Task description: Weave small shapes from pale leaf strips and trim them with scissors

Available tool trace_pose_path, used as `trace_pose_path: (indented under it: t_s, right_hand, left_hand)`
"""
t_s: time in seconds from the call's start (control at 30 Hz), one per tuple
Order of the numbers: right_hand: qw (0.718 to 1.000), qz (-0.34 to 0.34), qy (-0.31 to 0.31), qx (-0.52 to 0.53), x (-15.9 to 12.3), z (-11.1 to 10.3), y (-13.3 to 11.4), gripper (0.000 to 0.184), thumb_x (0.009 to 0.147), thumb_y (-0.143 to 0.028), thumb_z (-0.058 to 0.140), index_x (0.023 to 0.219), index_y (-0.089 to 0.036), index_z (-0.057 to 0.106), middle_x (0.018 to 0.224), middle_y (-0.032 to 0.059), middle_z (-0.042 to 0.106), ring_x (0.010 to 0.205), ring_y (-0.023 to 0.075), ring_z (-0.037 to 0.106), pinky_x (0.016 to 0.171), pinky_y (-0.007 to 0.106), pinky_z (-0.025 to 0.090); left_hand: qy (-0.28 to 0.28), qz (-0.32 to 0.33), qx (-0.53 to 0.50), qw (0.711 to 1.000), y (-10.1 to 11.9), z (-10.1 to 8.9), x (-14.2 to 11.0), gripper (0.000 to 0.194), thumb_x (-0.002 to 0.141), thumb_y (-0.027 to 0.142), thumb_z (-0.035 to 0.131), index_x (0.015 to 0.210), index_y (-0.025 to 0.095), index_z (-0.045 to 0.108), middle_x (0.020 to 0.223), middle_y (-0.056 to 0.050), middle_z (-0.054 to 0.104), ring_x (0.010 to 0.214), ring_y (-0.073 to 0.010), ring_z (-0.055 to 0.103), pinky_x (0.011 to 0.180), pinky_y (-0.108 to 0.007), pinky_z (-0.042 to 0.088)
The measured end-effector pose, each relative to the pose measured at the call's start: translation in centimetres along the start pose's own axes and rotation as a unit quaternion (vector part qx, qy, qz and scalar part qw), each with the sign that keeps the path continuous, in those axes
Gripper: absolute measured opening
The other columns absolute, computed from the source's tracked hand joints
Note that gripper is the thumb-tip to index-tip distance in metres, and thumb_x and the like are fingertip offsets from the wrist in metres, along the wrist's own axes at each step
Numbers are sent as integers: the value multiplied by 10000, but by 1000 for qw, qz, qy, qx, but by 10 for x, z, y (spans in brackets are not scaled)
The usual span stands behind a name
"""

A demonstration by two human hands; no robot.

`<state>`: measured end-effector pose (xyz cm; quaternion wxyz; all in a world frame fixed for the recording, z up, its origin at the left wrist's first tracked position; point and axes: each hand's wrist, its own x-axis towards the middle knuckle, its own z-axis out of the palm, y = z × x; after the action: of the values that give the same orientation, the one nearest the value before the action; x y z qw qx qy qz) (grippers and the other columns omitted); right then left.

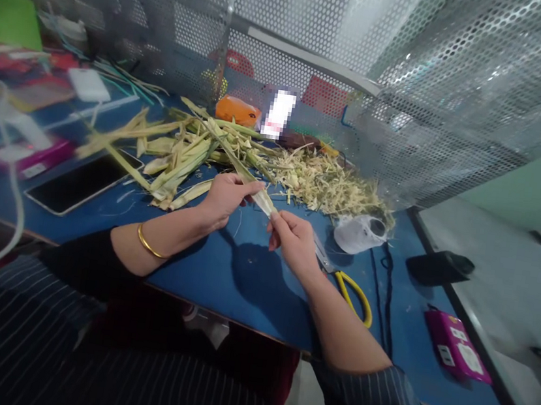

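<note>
A long pale green leaf strip (253, 184) stretches between both hands above the blue table (242, 271). My left hand (226, 196), with a gold bangle on its wrist, pinches the strip from the left. My right hand (295, 242) is closed on the strip's near end. Just right of that hand lie yellow-handled scissors (351, 291), flat on the table. Behind my hands sits a pile of green leaf strips (178, 152) and a heap of shredded leaf scraps (327, 183).
A dark tablet (80, 182) and a pink box (34, 160) lie at the left, with a white cable (13, 210). A white roll (358, 233), a black pouch (437, 268) and another pink box (457, 347) are at the right. A perforated metal screen (413, 82) closes the back.
</note>
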<state>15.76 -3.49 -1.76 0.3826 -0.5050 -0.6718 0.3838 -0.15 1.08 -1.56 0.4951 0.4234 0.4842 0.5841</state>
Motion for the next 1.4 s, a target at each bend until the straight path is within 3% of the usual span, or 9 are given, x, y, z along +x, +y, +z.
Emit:
trace_pose_path:
  t_s: [0.27,0.4,0.53,0.63,0.73,0.8,0.9,1.2,1.4]
  right_hand:
    - [992,2,23,121,0,-3,-7,362,870,-413,493,585,-197,550,407,-50,444,396,103,505,454,234,387]
    - [985,39,72,153,1,-2,-4,377,840,-562,522,748,-201,576,556,-28,577,427,99,536,425,226,399]
    - [989,44,50,131,4,1,2,282,772,-467,660,766,-205,556,603,-30,612,434,90,543,428,217,411]
    - [989,17,122,88,11,-8,9,183,804,-356,610,713,-209,550,555,-37,577,424,98,528,434,226,406]
    - [984,-24,169,-46,14,-22,14,143,813,-277,582,687,-214,557,571,-26,583,474,116,548,491,238,413]
    - [978,-60,146,-139,12,-28,14,133,831,-261,573,704,-222,586,605,-15,603,537,128,564,538,241,409]
    - [968,-104,97,-207,8,-28,14,137,863,-269,561,746,-235,624,657,-5,634,599,138,568,573,242,389]
    - [902,-71,199,-376,-21,-67,2,171,888,-354,556,888,-206,641,803,47,685,715,180,605,647,283,381]
    - [801,139,12,-582,-97,-103,21,404,840,-385,563,1164,-146,590,1042,134,665,862,259,646,654,311,418]
  left_hand:
    - [6,-3,-13,1000,3,1,-5,252,658,300,780,536,160,609,524,7,578,490,-92,503,460,-220,366]
    - [13,14,-4,1000,0,1,-6,213,671,311,770,597,152,651,550,5,592,502,-92,503,461,-215,360]
    - [-17,10,22,1000,-5,4,-10,261,685,373,765,608,154,648,564,-4,601,527,-107,534,469,-213,378]
    - [-75,-3,80,994,-1,4,-18,360,763,500,675,636,163,680,594,-38,632,514,-128,545,466,-235,389]
    - [-116,164,240,950,7,2,-28,329,788,480,658,631,200,724,618,-60,655,628,-179,600,629,-276,461]
    - [-105,306,312,893,10,-1,-31,188,793,417,672,820,261,773,888,-72,732,905,-236,633,861,-321,449]
    - [-116,380,369,840,8,-4,-26,244,789,368,679,1004,287,762,1076,-76,721,1069,-274,598,961,-356,392]
    - [-144,190,331,913,-2,-3,-15,203,827,321,585,726,193,706,636,-10,670,536,-147,629,566,-239,423]
    - [-168,105,300,933,-1,-3,-10,227,812,354,575,746,171,690,606,-18,661,502,-144,646,526,-232,448]
